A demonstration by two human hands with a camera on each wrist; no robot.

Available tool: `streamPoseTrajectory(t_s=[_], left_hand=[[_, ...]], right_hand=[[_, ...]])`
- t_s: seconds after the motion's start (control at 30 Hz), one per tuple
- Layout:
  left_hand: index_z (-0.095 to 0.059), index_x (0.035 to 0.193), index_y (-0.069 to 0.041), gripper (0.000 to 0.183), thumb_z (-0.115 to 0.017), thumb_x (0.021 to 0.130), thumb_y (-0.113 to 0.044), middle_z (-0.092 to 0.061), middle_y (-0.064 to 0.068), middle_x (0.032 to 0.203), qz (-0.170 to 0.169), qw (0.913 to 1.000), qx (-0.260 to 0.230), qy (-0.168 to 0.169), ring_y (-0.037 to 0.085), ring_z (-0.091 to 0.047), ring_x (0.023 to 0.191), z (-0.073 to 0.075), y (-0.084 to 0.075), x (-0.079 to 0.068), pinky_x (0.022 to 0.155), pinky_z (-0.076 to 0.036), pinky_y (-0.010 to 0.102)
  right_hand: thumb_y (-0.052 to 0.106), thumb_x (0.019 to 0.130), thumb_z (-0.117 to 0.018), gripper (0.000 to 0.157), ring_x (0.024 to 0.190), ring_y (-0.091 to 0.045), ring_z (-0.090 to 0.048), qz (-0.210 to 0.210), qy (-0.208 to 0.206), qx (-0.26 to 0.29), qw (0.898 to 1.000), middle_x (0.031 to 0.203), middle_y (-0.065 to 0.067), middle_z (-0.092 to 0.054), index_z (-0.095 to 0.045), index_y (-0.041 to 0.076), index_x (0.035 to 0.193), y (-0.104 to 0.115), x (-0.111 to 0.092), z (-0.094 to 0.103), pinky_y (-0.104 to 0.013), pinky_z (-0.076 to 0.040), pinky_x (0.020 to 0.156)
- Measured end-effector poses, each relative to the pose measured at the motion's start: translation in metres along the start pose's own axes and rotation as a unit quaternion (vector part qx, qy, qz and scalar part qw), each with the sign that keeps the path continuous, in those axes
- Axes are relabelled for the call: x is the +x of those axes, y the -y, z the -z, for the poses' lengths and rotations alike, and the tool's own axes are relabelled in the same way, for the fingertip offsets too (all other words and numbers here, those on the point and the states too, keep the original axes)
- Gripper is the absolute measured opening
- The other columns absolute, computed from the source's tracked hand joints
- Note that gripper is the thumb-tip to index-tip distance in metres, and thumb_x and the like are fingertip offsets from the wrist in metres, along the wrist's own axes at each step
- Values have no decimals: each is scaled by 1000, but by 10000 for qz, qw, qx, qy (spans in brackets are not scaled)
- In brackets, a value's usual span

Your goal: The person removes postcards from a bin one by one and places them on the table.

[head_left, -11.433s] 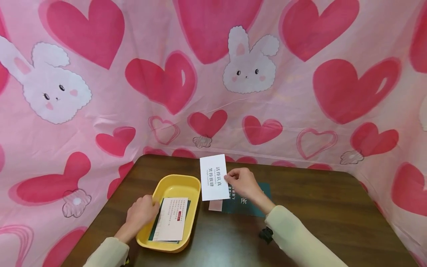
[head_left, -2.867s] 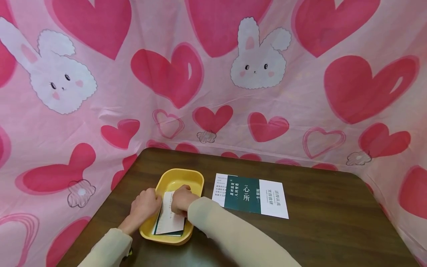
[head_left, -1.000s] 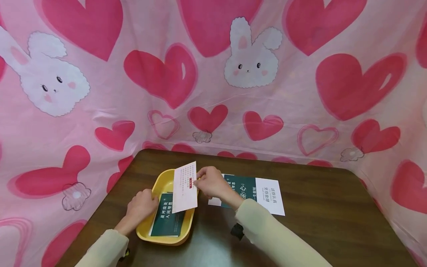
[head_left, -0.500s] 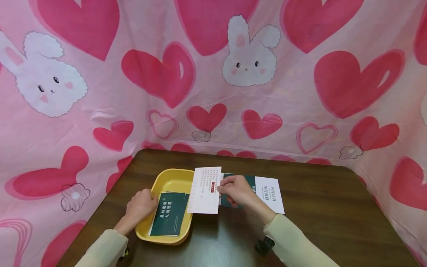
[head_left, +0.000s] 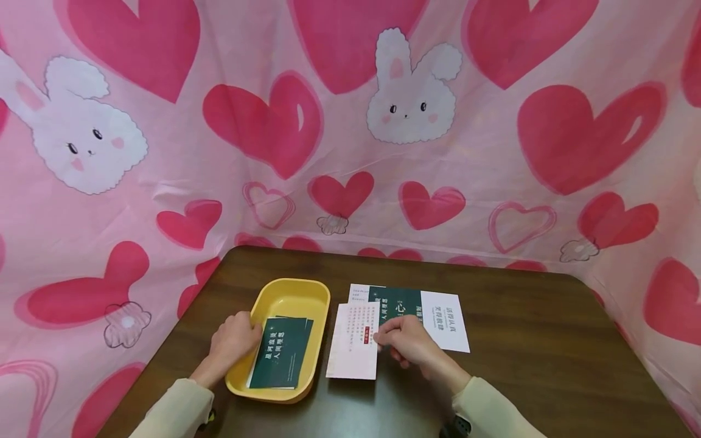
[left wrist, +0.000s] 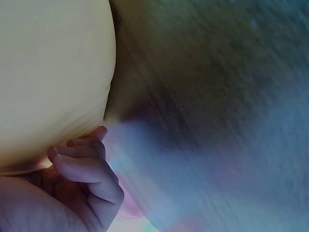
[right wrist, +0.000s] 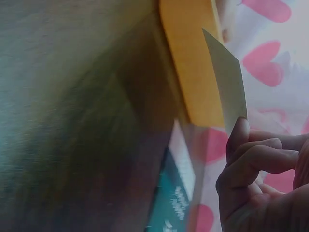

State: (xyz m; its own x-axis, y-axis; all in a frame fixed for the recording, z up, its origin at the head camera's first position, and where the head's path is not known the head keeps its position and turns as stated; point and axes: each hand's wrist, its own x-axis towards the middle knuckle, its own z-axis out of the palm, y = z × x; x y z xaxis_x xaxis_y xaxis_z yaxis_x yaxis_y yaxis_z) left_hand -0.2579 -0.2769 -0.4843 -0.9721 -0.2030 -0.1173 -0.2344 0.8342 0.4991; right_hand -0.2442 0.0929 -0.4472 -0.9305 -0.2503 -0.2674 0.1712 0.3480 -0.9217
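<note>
While pinched (right grip [head_left: 409,340]), the red-labelled card [head_left: 348,344] points lengthwise forward.

Stretching both sleeved forearms [head_left: 176,406] forward; gripping with the left hand [head_left: 232,339], nearer the table's [head_left: 526,340] left edge; pinching with the right hand [head_left: 412,343] between thumb and forefinger, curling its other fingers.
</note>
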Motion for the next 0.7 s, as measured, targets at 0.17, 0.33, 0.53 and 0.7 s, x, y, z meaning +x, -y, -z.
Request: streamPoseTrajectory(t_s=[0.17, 0.33, 0.53, 0.7], left_hand=[[-63, 104, 7, 23, -64, 100, -15, -59, 10, 75, 57, 10000, -67, 15, 22, -59, 62, 1, 1, -4, 63, -59, 35], [-62, 106, 8, 23, -64, 100, -14, -59, 10, 76, 107, 9999, -89, -7, 22, -59, 63, 3, 2, -7, 64, -60, 37], [-62, 107, 9, 25, -64, 100, -15, -58, 10, 75, -20, 10000, -71, -5, 22, -59, 62, 2, 0, -4, 63, -59, 36], [-62, 107, 9, 26, -64, 100, -15, -58, 10, 75, 19, 10000, -21, -1, 23, -59, 62, 1, 0, -3, 64, -59, 37]], right_hand=[[16, 97, -74, 13, 48, -13, -46, -50, 180, -194, 9996, 66, -9, -63, -78, 4, 93, -12, -4, -5, -22, -38, 44], [14, 97, -72, 15, 47, -11, -44, 25, 543, -199, 9983, 61, -3, -58, -79, 4, 89, -18, -8, -10, -21, -36, 43], [16, 97, -73, 19, 45, -10, -43, -8, 627, -303, 9976, 61, -3, -62, -79, 4, 83, -28, -13, -11, -20, -33, 41], [16, 97, -73, 19, 44, -8, -45, -137, 700, -541, 9960, 68, -6, -70, -80, 5, 82, -37, -16, -12, -19, -31, 41]])
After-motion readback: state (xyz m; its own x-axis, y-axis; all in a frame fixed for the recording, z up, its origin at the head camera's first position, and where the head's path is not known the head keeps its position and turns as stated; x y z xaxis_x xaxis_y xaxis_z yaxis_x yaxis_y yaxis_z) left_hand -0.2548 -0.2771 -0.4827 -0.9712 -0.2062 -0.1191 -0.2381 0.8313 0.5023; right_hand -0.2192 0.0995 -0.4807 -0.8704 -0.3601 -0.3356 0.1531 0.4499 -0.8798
